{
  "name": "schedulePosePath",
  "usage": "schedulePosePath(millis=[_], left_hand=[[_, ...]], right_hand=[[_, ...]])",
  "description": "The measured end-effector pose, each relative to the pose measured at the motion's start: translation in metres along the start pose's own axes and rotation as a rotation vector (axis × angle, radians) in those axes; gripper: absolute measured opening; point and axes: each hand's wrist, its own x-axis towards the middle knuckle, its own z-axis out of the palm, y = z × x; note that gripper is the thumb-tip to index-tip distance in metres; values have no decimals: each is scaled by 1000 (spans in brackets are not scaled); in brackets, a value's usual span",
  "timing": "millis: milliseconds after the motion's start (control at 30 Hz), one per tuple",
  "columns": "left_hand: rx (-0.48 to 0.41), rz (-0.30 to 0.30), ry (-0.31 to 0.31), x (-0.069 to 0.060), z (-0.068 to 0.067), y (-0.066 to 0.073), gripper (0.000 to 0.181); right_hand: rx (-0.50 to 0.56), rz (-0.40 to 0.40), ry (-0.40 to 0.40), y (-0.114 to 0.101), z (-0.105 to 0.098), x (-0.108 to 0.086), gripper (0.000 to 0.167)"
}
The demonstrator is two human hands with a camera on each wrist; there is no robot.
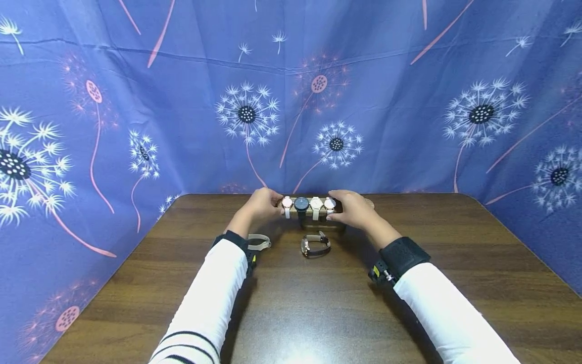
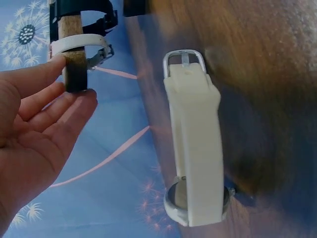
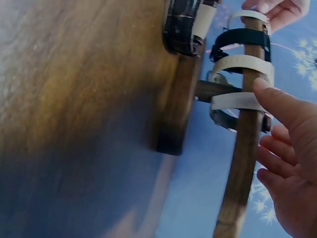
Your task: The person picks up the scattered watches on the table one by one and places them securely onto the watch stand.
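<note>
A wooden T-shaped watch stand carries several watches on its bar at the back of the table. My left hand grips the bar's left end, thumb near a white-strapped watch. My right hand pinches the rightmost watch, its thumb on the white strap and its fingers on the far side. Between them hang a dark watch and a cream watch. The bar runs on past my right hand.
A watch with a dark strap lies in front of the stand's base. Beside my left wrist a cream-strapped watch lies on the brown wooden table. Behind the table hangs a blue dandelion-patterned cloth.
</note>
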Motion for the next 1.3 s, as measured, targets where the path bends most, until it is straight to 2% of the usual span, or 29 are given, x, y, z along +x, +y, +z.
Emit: schedulePosePath(millis=[167,367,567,733,900,1100,1300], left_hand=[[45,42,28,-6,-9,1,49],[69,75,67,-24,-20,6,45],[34,122,101,-48,-21,13,29],[42,161,134,-66,-19,15,11],[9,156,160,-76,-18,11,11],[4,154,164,-78,-17,8,12],[5,154,149,-78,-14,9,11]], right_hand=[[21,-11,83,0,-10,-14,63],[87,-25,144,-2,-18,-37,51],[154,-11,148,-8,-20,-54,40],[176,-56,162,-14,-16,-60,31],[182,-101,144,-18,-10,-63,27],[190,-106,90,-21,0,-64,25],[181,-108,-2,-31,10,-58,34]])
